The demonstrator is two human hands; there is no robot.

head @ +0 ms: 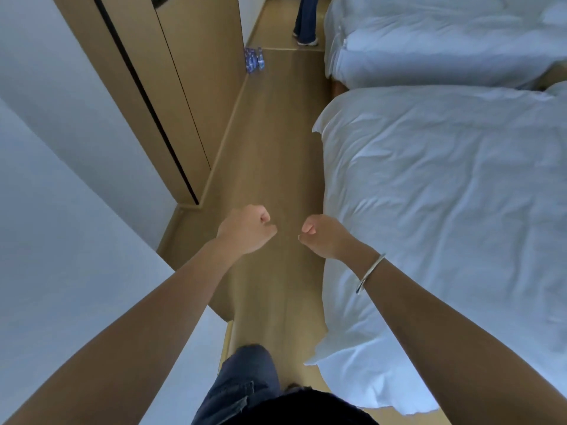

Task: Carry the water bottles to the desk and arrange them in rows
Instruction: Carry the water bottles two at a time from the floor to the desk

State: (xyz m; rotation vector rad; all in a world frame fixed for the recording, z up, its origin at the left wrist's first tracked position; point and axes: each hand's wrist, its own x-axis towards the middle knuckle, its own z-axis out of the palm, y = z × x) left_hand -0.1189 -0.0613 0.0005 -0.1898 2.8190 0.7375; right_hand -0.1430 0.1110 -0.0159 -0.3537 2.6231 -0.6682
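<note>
Several water bottles with blue labels stand on the wooden floor far ahead, close against the wooden wall panel. My left hand and my right hand are both held out in front of me at mid frame, each closed into a fist with nothing in it. A silver bangle sits on my right wrist. The bottles are well beyond both hands. No desk is in view.
A narrow wooden floor aisle runs ahead between a white wall with wooden panels on the left and two white-covered beds on the right. Another person's legs stand at the far end.
</note>
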